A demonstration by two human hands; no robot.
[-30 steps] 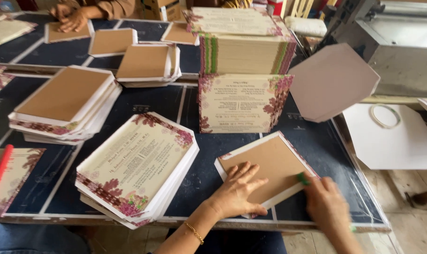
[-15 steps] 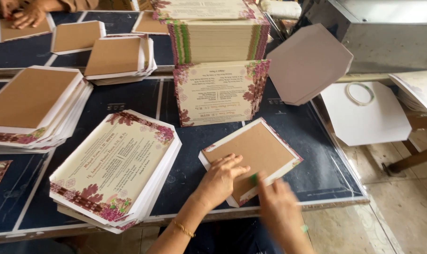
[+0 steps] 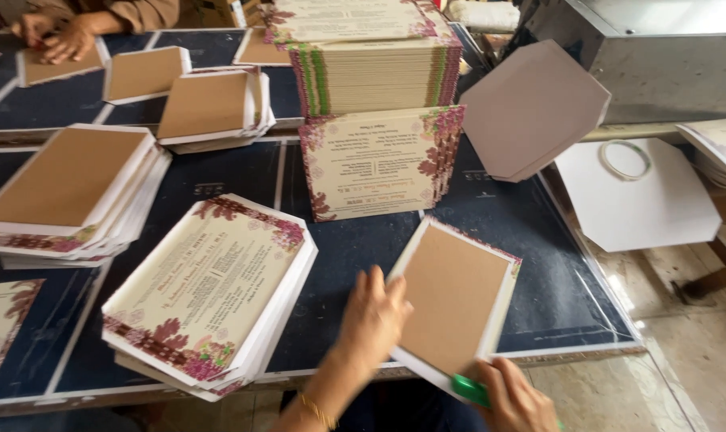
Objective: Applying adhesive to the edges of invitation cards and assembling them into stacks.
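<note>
Left hand (image 3: 371,320) presses flat on a brown board (image 3: 453,298) (fingers at its left edge); right hand (image 3: 517,396) grips a green tool (image 3: 469,390) at its near edge.

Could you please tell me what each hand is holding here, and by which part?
The right hand grips a green tool by one end; the left hand only presses flat on the brown-backed card's left edge.

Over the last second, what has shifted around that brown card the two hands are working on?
The left hand has slid from the middle of the brown-faced rectangular card to its left edge. The right hand, with a small green tool, has come in from the card's right corner to its near edge. The card turned slightly. The floral printed card stacks stayed put.
</note>
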